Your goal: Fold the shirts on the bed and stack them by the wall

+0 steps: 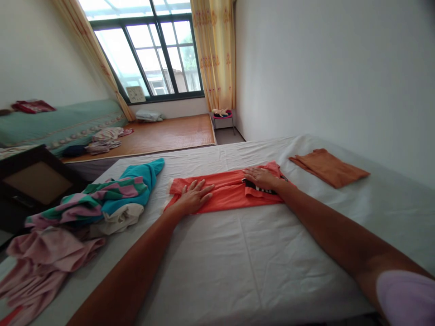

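Both hands flat, fingers spread, palms down on an orange-red shirt (pixel 226 195) lying folded into a long strip on the bed (pixel 238 262) — middle of the white sheet, a bit toward the far side. Left hand (pixel 193 195) presses the shirt's left end, right hand (pixel 260 178) presses the right end over a dark printed patch; neither pinches anything. Folded brown-orange cloth (pixel 328 167) lies further right on the bed, apart from the shirt. Left of the shirt — a loose heap of clothes (pixel 112 199), teal, striped green-pink and cream, with pink garments (pixel 44 258) nearer at the bed's left edge. Far back: window (pixel 149 50) with yellow curtains (pixel 215 54), wooden platform (pixel 163 133), small stool (pixel 222 117).
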Action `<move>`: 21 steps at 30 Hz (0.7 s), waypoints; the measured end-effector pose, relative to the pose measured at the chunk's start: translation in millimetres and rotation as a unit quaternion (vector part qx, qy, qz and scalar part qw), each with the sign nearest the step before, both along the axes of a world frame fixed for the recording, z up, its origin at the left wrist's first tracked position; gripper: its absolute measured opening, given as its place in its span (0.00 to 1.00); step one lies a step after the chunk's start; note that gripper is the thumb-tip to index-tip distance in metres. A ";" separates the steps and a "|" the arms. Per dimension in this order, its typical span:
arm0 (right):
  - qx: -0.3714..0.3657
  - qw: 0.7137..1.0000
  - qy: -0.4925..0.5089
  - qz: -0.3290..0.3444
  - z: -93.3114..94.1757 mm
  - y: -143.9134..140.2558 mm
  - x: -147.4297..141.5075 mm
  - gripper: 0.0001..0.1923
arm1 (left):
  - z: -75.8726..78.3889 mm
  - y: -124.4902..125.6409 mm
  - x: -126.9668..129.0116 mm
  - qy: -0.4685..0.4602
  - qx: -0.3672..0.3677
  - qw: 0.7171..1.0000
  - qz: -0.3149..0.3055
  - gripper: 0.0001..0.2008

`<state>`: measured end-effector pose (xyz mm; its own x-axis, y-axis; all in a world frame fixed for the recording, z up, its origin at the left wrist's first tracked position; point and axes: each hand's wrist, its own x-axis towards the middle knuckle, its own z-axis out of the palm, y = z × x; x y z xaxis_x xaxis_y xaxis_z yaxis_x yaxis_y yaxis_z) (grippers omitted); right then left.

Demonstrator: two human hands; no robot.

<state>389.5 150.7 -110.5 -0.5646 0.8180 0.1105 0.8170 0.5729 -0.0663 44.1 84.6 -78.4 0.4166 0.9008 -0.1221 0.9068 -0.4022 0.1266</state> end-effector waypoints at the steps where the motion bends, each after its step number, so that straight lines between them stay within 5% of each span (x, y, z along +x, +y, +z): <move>1: -0.008 0.999 -0.014 -0.045 -1.4 5.1 12.1 0.28 | -0.6 3.3 -5.2 0.000 0.001 1.000 0.017 0.30; 4: -0.039 0.983 -0.028 -0.175 -3.4 15.9 45.3 0.31 | -4.4 15.9 -21.1 0.009 0.029 0.998 0.062 0.29; 10: 0.021 0.962 0.020 -0.272 -3.4 6.3 65.1 0.31 | -16.6 22.3 -41.0 0.066 0.118 0.984 0.115 0.29; 14: 0.129 0.978 0.054 -0.157 9.1 -15.3 38.1 0.29 | -17.9 19.8 -42.5 0.068 0.131 0.983 0.112 0.30; 17: 0.079 0.995 0.060 -0.031 13.3 -33.3 7.2 0.29 | -15.6 18.9 -40.2 0.069 0.130 0.983 0.114 0.30; 21: -0.009 0.998 0.057 0.006 8.1 -50.3 -17.6 0.34 | -11.7 17.5 -38.6 0.072 0.117 0.983 0.124 0.30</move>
<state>371.8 100.3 -102.4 -0.5589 0.8139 0.1587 0.7969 0.5801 -0.1686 5.5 102.1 -90.1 0.1751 0.9828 0.0592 0.9822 -0.1702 -0.0796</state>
